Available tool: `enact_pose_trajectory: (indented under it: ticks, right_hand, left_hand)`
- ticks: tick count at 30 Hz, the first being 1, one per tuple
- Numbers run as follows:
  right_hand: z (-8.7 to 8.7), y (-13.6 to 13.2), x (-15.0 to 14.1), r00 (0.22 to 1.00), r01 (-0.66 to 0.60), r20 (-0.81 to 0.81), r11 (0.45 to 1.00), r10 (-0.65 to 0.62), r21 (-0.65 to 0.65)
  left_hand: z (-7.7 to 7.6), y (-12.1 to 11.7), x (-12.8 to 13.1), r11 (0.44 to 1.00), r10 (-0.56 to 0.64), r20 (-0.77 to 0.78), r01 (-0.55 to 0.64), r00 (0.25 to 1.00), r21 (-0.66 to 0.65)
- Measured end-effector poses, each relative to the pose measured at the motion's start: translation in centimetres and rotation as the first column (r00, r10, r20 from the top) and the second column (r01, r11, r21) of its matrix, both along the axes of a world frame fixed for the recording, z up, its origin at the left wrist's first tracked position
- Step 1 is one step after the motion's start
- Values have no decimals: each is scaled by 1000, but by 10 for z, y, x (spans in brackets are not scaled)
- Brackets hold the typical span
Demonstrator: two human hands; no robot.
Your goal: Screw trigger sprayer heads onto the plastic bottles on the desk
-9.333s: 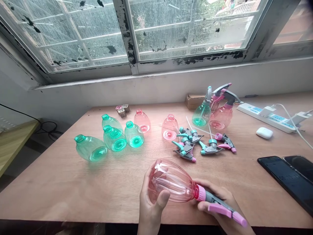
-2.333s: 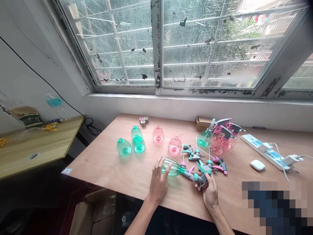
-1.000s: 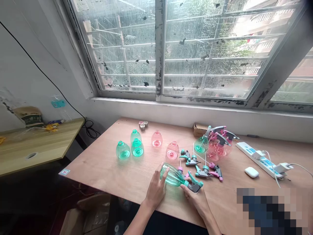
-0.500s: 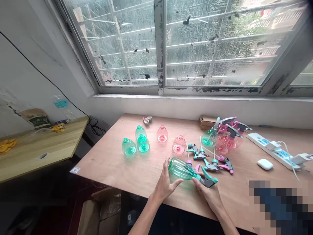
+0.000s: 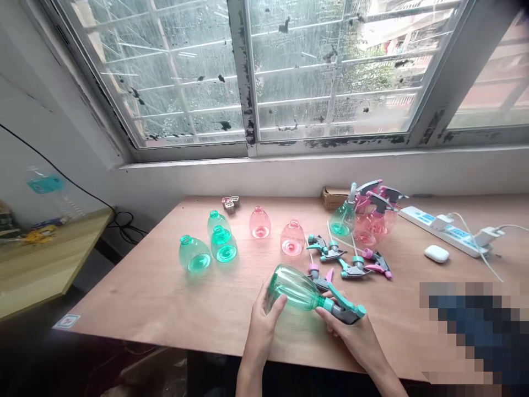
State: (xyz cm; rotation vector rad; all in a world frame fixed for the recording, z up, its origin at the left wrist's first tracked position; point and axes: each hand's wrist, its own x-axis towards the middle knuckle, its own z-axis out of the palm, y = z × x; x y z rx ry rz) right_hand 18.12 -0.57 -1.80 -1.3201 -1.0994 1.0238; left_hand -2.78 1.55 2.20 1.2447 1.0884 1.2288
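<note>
Lying near the worktop (image 5: 173, 309) front edge, the clear green plastic spray bottle (image 5: 294, 291) runs left-right, base left. Left hand (image 5: 264, 320) cups the body; right hand (image 5: 351, 336) grips the grey-teal trigger head (image 5: 345, 310). Both hands equally near.

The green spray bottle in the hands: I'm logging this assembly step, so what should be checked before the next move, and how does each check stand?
1. Left hand grips the green spray bottle body: ok.
2. Right hand holds the trigger head: ok.
3. Trigger head sits at the bottle neck: ok.
4. Collar screwed fully tight: cannot tell.
5. Bottle lifted off the table: cannot tell.
6. Loose trigger heads lie apart from the hands: ok.
</note>
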Motion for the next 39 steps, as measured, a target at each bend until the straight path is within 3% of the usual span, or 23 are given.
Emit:
enact_pose_trajectory:
  ticks: [5, 10, 17, 23, 29, 33, 39]
  right_hand:
    - [8, -8, -5, 998, 56, -5, 998, -55, 42]
    - [8, -9, -3, 996, 87, -35, 996, -86, 22]
    - [-1, -9, -1, 987, 113, -116, 994, -114, -10]
    - [4, -10, -1, 982, 134, -132, 991, -132, 9]
    - [-2, -12, 1, 987, 101, -129, 995, -101, -5]
    - [-16, -7, 8, 970, 138, -203, 990, -131, 20]
    - [-31, -3, 16, 945, 89, -319, 995, -73, 36]
  left_hand:
    - [-8, -6, 12, 995, 86, 80, -82, 993, -56]
    - [-22, 3, 23, 980, 185, 46, -180, 982, -85]
    - [-29, 3, 21, 993, 92, 93, -84, 991, -81]
    - [-22, -5, 27, 988, 140, 195, -123, 971, -95]
    - [-19, -4, 25, 963, 242, 147, -218, 959, -158]
    - [-26, -4, 26, 988, 132, 212, -110, 968, -109]
    - [-29, -2, 20, 996, -53, 90, 59, 995, -65]
